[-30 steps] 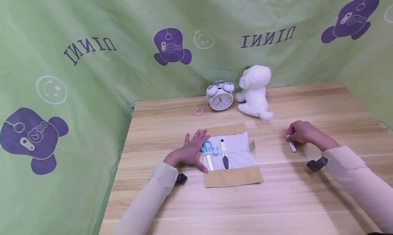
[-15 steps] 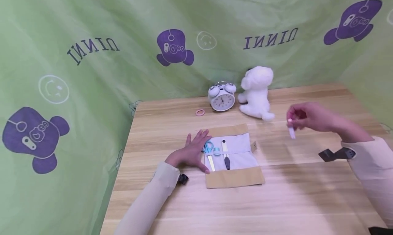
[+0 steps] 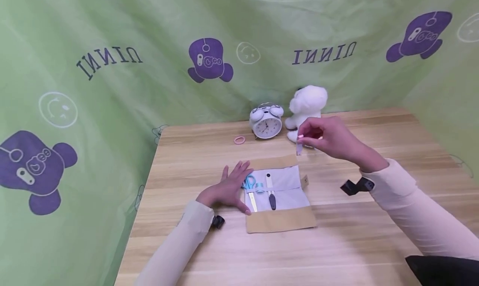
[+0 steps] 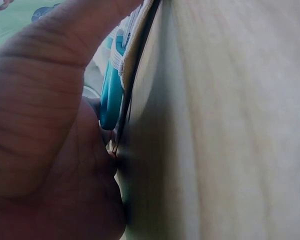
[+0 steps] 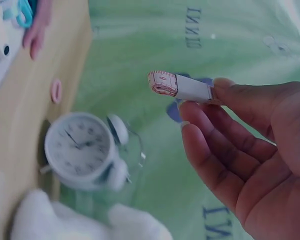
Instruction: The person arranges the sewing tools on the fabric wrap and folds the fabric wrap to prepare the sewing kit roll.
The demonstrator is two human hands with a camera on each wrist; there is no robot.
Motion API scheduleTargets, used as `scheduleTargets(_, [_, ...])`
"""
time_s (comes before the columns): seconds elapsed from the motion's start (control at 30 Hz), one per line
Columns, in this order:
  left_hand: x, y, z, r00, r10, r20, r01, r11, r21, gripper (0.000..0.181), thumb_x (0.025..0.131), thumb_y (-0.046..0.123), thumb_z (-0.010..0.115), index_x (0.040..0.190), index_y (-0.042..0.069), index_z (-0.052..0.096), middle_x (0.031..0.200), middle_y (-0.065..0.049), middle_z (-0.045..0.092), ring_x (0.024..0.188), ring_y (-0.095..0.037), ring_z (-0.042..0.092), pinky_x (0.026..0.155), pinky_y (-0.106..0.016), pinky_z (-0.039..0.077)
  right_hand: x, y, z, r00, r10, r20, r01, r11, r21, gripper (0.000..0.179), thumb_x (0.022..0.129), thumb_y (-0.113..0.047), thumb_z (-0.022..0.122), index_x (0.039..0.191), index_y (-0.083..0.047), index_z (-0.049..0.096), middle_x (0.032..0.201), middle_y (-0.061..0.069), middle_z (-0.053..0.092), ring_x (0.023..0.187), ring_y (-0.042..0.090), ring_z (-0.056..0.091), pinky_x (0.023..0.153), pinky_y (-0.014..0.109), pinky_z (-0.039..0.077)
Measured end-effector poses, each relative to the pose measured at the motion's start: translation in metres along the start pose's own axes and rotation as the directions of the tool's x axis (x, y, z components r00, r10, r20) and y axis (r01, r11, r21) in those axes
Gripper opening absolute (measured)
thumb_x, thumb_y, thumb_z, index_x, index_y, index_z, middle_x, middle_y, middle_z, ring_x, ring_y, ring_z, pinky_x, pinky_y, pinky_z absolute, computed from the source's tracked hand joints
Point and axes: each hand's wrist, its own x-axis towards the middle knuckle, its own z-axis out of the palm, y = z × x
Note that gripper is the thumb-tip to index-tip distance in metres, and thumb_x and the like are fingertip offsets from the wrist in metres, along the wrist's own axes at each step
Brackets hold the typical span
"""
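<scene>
A tan and white fabric pouch (image 3: 280, 220) lies unfolded on the table. My left hand (image 3: 229, 190) rests along its left edge with fingers spread. Light-blue scissors (image 3: 252, 197) are tucked under a band in the pouch, beside a small light-blue ring-shaped item (image 3: 260, 187) and a slim white tool with a dark end (image 3: 272, 200). Above the pouch's back right corner, my right hand (image 3: 331, 138) pinches a tape measure (image 5: 164, 83), rolled flat in a white sleeve, between thumb and fingers. The left wrist view shows the scissors' handle (image 4: 111, 95) close to my palm.
At the back stand a white alarm clock (image 3: 266, 126) and a white plush dog (image 3: 308, 101), partly behind my right hand. A pink oval ring (image 3: 239, 140) lies left of the clock. A green printed curtain (image 3: 157, 82) borders the wooden table (image 3: 194, 153).
My right hand has lifted the tape measure off the table at the right and carried it left towards the pouch. The left hand has stayed on the pouch's edge.
</scene>
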Motion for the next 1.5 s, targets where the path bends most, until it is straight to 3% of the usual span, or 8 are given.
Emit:
scheduleTargets(0.13, [0.003, -0.001, -0.001, 1.000, 0.001, 0.009, -0.001, 1.000, 0.008, 0.138, 0.059, 0.066, 0.087, 0.162, 0.019, 0.009, 0.171, -0.001, -0.011, 0.158, -0.026, -0.014, 0.123, -0.063, -0.011, 0.007, 0.004, 0.014, 0.991, 0.070, 0.116, -0.080, 0.994, 0.080, 0.011, 0.083, -0.002, 0.078, 0.090, -0.007, 0.070, 0.081, 0.002, 0.074, 0.073, 0.004, 0.066, 0.066, 0.017, 0.056])
scheduleTargets(0.27, [0.003, -0.001, -0.004, 1.000, -0.003, 0.027, 0.003, 1.000, 0.000, 0.139, 0.058, 0.065, 0.088, 0.163, 0.020, 0.008, 0.171, 0.000, -0.012, 0.158, -0.025, -0.015, 0.122, -0.063, -0.012, 0.010, 0.011, 0.032, 0.959, 0.155, 0.237, -0.194, 0.969, 0.152, 0.008, 0.085, -0.003, 0.077, 0.089, -0.005, 0.069, 0.081, 0.005, 0.075, 0.072, 0.012, 0.070, 0.067, 0.021, 0.058])
scheduleTargets(0.47, [-0.002, 0.002, -0.009, 0.999, -0.002, 0.045, 0.002, 1.000, -0.010, 0.139, 0.058, 0.063, 0.089, 0.162, 0.018, 0.008, 0.171, -0.002, -0.012, 0.158, -0.027, -0.015, 0.122, -0.064, -0.011, 0.012, 0.024, 0.065, 0.915, 0.186, 0.358, -0.249, 0.959, 0.136, 0.009, 0.086, -0.005, 0.076, 0.085, -0.008, 0.068, 0.077, 0.003, 0.075, 0.069, 0.012, 0.071, 0.063, 0.023, 0.057])
scheduleTargets(0.73, [0.000, 0.002, -0.008, 0.999, -0.002, 0.046, 0.002, 1.000, -0.002, 0.138, 0.059, 0.065, 0.087, 0.162, 0.018, 0.008, 0.171, -0.002, -0.012, 0.158, -0.027, -0.014, 0.122, -0.065, -0.011, 0.012, 0.038, 0.092, 0.844, 0.236, 0.482, -0.329, 0.937, 0.117, 0.009, 0.088, -0.005, 0.074, 0.084, -0.007, 0.066, 0.076, 0.006, 0.075, 0.071, 0.020, 0.073, 0.061, 0.023, 0.055])
scheduleTargets(1.07, [-0.001, 0.004, -0.010, 0.998, -0.015, 0.054, 0.016, 1.000, -0.010, 0.139, 0.059, 0.063, 0.089, 0.163, 0.019, 0.008, 0.171, -0.001, -0.013, 0.158, -0.025, -0.016, 0.122, -0.064, -0.012, 0.013, 0.051, 0.103, 0.837, 0.273, 0.473, -0.336, 0.941, 0.051, 0.009, 0.087, -0.007, 0.075, 0.084, -0.007, 0.067, 0.074, 0.007, 0.073, 0.066, 0.013, 0.067, 0.059, 0.023, 0.051])
scheduleTargets(1.3, [-0.001, 0.004, -0.011, 0.998, -0.016, 0.063, 0.016, 1.000, 0.001, 0.138, 0.060, 0.064, 0.088, 0.163, 0.019, 0.008, 0.171, -0.002, -0.013, 0.158, -0.026, -0.016, 0.122, -0.064, -0.012, 0.012, 0.052, 0.107, 0.824, 0.289, 0.488, -0.365, 0.929, 0.066, 0.009, 0.088, -0.004, 0.074, 0.083, -0.006, 0.066, 0.076, 0.013, 0.074, 0.069, 0.022, 0.072, 0.060, 0.023, 0.055])
scheduleTargets(1.5, [-0.001, 0.003, -0.012, 0.998, -0.022, 0.057, 0.022, 1.000, -0.009, 0.139, 0.059, 0.063, 0.089, 0.163, 0.019, 0.008, 0.171, -0.001, -0.014, 0.158, -0.025, -0.016, 0.122, -0.064, -0.012, 0.012, 0.053, 0.112, 0.814, 0.307, 0.493, -0.378, 0.925, 0.048, 0.010, 0.087, -0.003, 0.074, 0.082, -0.006, 0.066, 0.074, 0.012, 0.074, 0.068, 0.022, 0.072, 0.061, 0.022, 0.053])
